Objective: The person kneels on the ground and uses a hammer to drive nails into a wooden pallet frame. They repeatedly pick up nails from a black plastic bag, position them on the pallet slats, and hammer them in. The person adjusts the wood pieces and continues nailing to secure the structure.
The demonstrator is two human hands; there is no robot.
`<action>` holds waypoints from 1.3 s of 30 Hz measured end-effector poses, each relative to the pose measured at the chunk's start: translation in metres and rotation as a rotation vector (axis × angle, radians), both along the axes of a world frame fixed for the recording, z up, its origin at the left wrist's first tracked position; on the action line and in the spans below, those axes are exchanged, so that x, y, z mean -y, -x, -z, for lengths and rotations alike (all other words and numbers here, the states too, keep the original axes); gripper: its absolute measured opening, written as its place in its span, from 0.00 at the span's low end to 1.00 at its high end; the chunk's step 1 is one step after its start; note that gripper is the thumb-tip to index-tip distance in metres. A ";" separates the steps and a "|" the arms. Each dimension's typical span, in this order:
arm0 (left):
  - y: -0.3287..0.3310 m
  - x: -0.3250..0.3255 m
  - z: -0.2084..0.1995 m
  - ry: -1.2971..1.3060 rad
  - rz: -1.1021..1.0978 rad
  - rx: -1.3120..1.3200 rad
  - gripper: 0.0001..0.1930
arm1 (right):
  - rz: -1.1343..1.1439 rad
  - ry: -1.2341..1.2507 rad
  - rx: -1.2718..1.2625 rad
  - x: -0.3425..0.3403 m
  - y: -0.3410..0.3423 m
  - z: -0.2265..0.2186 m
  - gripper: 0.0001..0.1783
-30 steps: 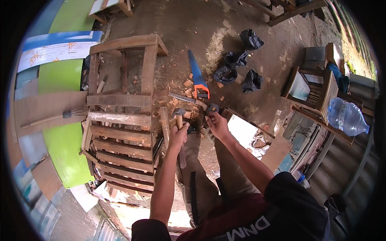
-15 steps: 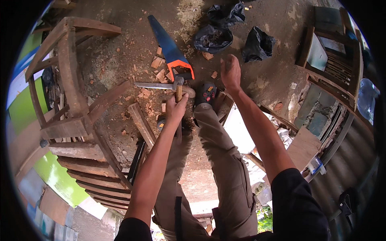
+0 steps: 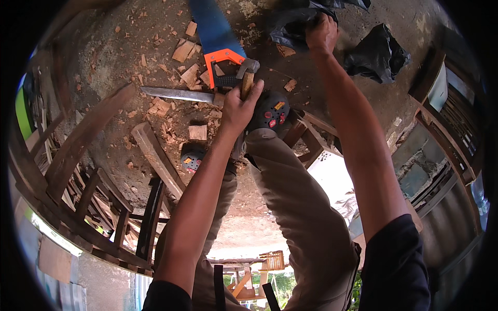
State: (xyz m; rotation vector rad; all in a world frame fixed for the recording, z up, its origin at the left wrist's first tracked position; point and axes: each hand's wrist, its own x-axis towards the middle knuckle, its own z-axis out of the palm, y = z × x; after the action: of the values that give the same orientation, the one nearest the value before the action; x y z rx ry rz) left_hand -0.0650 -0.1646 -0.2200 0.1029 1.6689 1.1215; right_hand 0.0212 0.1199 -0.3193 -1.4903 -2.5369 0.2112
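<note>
My left hand (image 3: pixel 241 106) is wrapped around the wooden handle of a hammer (image 3: pixel 248 70), close below its metal head. The hammer's head overlaps the orange and black handle of a hand saw (image 3: pixel 215 31) lying on the floor. Left of that hand lies a machete-like blade (image 3: pixel 179 95) with a wooden grip. At the far side my right hand (image 3: pixel 322 35) has its fingers bent against the edge of a black plastic bag (image 3: pixel 290 28); the fingertips are partly hidden. A second black bag (image 3: pixel 377 54) stands to the right of this hand.
Wood chips (image 3: pixel 189 75) and shavings litter the floor. My clog-style shoe (image 3: pixel 270 111) is beside the hammer hand. A wooden beam (image 3: pixel 155 158) lies to the left, near an old wooden frame (image 3: pixel 88 135). Wooden furniture (image 3: pixel 451 103) stands at the right.
My right hand has reached forward and right to the black bag and now touches it. The left hand still holds the hammer, now nearer the saw handle. The view has shifted.
</note>
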 end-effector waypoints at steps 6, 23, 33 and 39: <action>0.015 0.020 -0.044 0.114 0.032 0.041 0.22 | 0.076 0.052 -0.160 0.014 -0.023 -0.039 0.12; 0.115 0.110 -0.385 -0.187 -0.883 0.297 0.10 | 0.193 1.223 -0.749 0.345 0.127 -0.489 0.12; 0.133 0.233 -0.464 -0.320 -1.152 0.282 0.11 | -0.209 1.251 -0.544 0.423 0.181 -0.582 0.17; 0.152 0.299 -0.483 -0.229 -1.237 0.123 0.12 | -0.496 1.336 -0.051 0.481 0.183 -0.632 0.21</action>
State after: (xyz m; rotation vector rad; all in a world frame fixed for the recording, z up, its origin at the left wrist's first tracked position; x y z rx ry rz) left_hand -0.2168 -0.4635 0.2633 -0.9531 1.4262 2.1484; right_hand -0.1623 -0.3612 0.3126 -0.9003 -2.6571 2.2710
